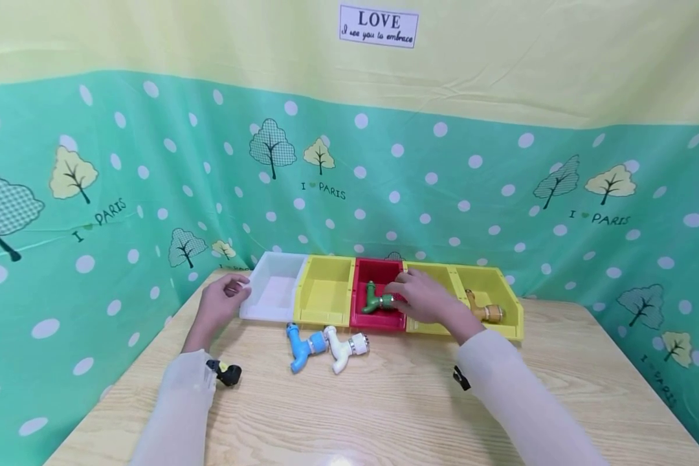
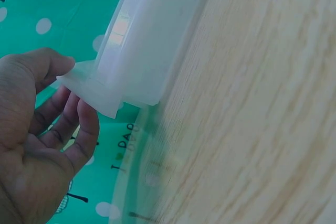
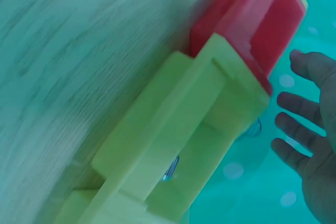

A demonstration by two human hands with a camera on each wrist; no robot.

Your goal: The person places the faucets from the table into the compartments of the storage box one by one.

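Five open bins stand in a row at the back of the wooden table [image 1: 384, 408]: a white bin [image 1: 272, 290], a yellow bin [image 1: 325, 292], a red bin [image 1: 362, 317] and two more yellow bins [image 1: 492, 285]. A green tap [image 1: 377, 300] lies in the red bin. My right hand [image 1: 426, 299] hovers over the red bin and its yellow neighbour, fingertips close to the green tap; in the right wrist view the right hand [image 3: 315, 145] has spread fingers and holds nothing. My left hand [image 1: 222, 300] is at the white bin's left front corner [image 2: 86, 85], thumb by the corner, fingers loosely curled.
A blue tap [image 1: 303, 345] and a white tap [image 1: 345, 347] lie side by side on the table in front of the bins. A brass-coloured tap [image 1: 485, 309] lies in the rightmost yellow bin. Green dotted cloth [image 1: 443, 194] hangs behind and at both sides.
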